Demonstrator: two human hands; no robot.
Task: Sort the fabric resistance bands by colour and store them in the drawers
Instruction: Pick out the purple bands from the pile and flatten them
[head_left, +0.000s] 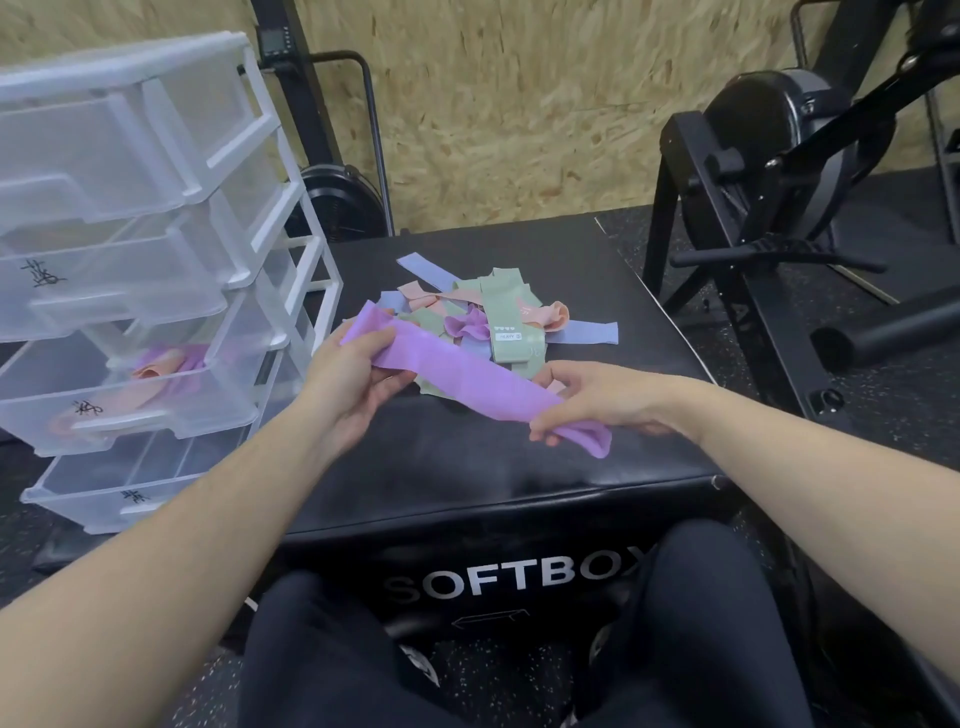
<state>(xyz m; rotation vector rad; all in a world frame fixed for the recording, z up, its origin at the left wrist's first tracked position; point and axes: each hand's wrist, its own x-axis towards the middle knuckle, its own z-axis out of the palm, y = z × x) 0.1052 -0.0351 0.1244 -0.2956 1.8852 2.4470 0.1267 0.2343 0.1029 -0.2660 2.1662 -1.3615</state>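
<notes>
A purple fabric band is stretched out between both hands above the black soft box. My left hand grips its far left end, and my right hand pinches its near right end, which folds over below the fingers. Behind the band lies a pile of bands in green, pink, blue and purple. To the left stands a clear plastic drawer unit with its drawers pulled open. One open drawer holds purple and pink bands.
A black exercise machine stands at the right of the box. Another black machine frame stands behind the drawer unit against a chipboard wall. My knees in dark trousers are at the box's near side.
</notes>
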